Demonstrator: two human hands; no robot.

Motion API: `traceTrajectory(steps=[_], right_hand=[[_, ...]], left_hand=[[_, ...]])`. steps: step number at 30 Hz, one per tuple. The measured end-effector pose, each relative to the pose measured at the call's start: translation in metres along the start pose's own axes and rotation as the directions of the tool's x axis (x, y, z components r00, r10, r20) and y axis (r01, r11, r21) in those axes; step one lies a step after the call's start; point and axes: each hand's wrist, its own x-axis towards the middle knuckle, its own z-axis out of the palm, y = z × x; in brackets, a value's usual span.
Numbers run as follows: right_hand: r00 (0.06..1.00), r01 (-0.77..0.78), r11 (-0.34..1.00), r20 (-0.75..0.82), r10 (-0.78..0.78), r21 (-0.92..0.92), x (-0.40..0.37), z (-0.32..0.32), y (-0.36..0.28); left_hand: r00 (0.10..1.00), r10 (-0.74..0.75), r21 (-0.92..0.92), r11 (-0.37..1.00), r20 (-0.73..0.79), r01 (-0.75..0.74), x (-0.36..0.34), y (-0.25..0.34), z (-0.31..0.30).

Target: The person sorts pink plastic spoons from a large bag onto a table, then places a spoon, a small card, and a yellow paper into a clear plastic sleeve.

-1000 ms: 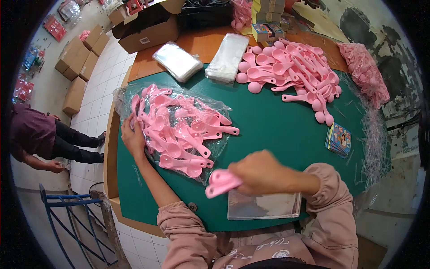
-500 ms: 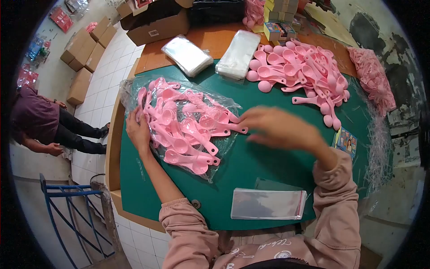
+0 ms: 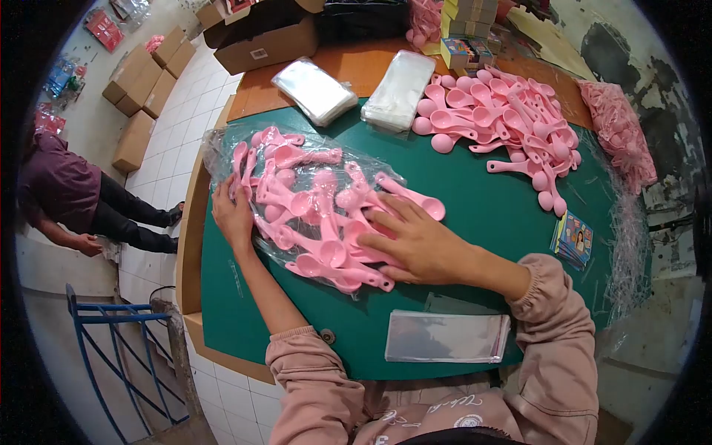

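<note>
While a stack of flat clear plastic sleeves (image 3: pixel 447 337) is lying unfilled at the near edge of the green table mat (image 3: pixel 482 215), a worker in a pink sweatshirt is pressing both hands onto a loose pile of pink plastic measuring scoops (image 3: pixel 311 200). The pile is sitting on a crinkled clear plastic sheet (image 3: pixel 222 144) at the mat's left side. No scoop is showing inside any sleeve, so the sorting is looking barely begun, with nearly all of the pile waiting to be handled.

The right hand (image 3: pixel 419 241) is lying palm down with its fingers fanned wide over the scoops' near side, gripping nothing. The left hand (image 3: pixel 233 215) is resting flat on the pile's left edge, its fingers loosely extended on scoops and sheet, closing on nothing.

To the right, a small stack of printed cards (image 3: pixel 573 239) is sitting near the mat's edge. Farther back, a second heap of pink scoops (image 3: pixel 504 119) is spreading across the mat, beside two bundles of clear bags (image 3: pixel 400 89). Beyond them an open cardboard box (image 3: pixel 267 37) is standing on the wooden tabletop. Another person in a purple top (image 3: pixel 67 196) is bending over the tiled floor at far left.
</note>
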Motion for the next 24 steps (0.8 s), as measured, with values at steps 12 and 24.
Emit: traceTrajectory(steps=[12,24], right_hand=[[0.945,-0.278,0.839,-0.022,0.326,0.467,-0.068,-0.048,0.005],[0.833,-0.415,0.388,0.173,0.526,0.823,-0.084,-0.035,0.028]], left_hand=[[1.0,0.01,0.014,1.0,0.006,-0.01,0.002,-0.002,0.001],[1.0,0.007,-0.005,1.0,0.012,-0.007,0.003,-0.002,0.0]])
